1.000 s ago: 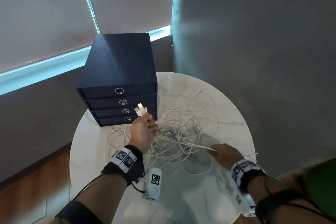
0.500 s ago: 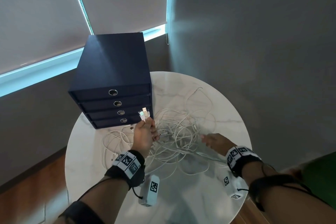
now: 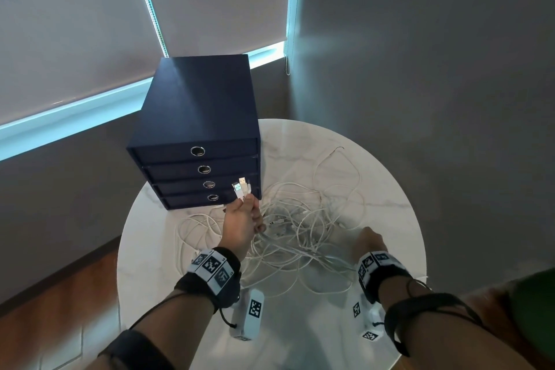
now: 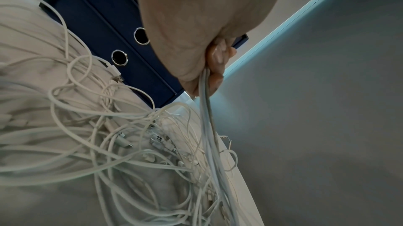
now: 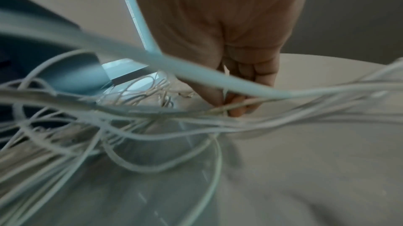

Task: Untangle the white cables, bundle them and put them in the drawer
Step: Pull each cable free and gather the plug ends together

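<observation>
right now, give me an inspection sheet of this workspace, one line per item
Surface: round white marble table, bare towards the near edge.
Job's things: white cables in one loose tangle mid-table; navy drawer unit at the back left, all four drawers shut.
Clutter: nothing seen.
Grippers: left hand grips several cable ends, USB plugs sticking up in front of the drawers; right hand is low at the tangle's right edge, fingers pinching strands.
Cables: still tangled, none bundled; strands run from the left hand down into the pile.
Surroundings: grey walls, lowered roller blinds, wooden floor.
</observation>
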### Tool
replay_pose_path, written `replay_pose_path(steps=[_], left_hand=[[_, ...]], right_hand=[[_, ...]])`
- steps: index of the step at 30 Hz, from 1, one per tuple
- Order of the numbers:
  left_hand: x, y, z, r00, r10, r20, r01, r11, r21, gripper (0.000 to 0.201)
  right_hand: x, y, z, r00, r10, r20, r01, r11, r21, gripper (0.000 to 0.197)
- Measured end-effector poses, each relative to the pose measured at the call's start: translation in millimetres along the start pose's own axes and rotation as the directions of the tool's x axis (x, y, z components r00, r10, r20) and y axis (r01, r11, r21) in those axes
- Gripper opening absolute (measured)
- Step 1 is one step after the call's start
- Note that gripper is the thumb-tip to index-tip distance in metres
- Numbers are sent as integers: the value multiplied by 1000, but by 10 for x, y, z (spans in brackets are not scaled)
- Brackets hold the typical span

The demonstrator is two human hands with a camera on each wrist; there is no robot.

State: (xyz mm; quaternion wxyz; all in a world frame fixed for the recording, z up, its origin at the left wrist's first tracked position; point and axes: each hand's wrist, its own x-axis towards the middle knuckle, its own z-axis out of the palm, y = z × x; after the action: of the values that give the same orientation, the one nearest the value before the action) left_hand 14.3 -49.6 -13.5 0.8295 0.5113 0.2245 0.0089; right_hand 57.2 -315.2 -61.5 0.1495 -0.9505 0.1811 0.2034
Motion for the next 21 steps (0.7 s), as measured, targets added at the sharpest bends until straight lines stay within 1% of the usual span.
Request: replay_pose_path(steps=[2, 5, 7, 8, 10, 12, 13, 14, 16, 18, 20, 21], left_hand=[[6, -12, 1, 1000, -8, 2, 8, 1000, -10, 35], [13, -5, 17, 1000, -7, 11, 7, 1000, -18, 35], [7, 27, 41, 1000, -3, 26, 4, 1000, -31, 35], [4, 51, 58, 999, 1, 36, 0, 999, -37, 35], [-4, 96, 108, 999, 11, 45, -10, 999, -32, 35], [-13, 133, 169, 998, 28, 53, -27, 1000, -16, 35], [-21, 148, 199, 997, 36, 63, -35, 999, -7, 35], [-35, 168, 233, 996, 44, 76, -44, 999, 4, 35], [-67, 203, 308, 991, 73, 109, -76, 997, 24, 34], [-100, 256, 407, 978, 141, 153, -151, 987, 54, 33], [-135, 331, 532, 958, 203, 203, -217, 975, 50, 33], [-154, 371, 597, 949, 214, 233, -228, 973, 33, 32]], right_hand=[[-4, 65, -36, 999, 33, -6, -33, 999, 43, 26], [15, 221, -91, 999, 26, 18, -26, 1000, 12, 30], [42, 286, -236, 999, 44, -5, -43, 998, 41, 33], [72, 296, -348, 998, 58, -37, -56, 997, 60, 34], [112, 243, -635, 991, 29, -129, -13, 992, 125, 29], [125, 132, -940, 974, -14, -227, 68, 971, 230, 21], [101, 58, -1089, 964, -32, -264, 116, 943, 311, 16], [49, -45, -1237, 958, -43, -284, 163, 896, 412, 12], [-87, -289, -1487, 960, -111, -258, 244, 785, 570, 7], [-262, -562, -1656, 946, -273, -176, 322, 721, 613, 12], [-490, -831, -1735, 897, -437, -65, 376, 679, 631, 17], [-602, -949, -1749, 867, -498, -15, 382, 644, 663, 18]])
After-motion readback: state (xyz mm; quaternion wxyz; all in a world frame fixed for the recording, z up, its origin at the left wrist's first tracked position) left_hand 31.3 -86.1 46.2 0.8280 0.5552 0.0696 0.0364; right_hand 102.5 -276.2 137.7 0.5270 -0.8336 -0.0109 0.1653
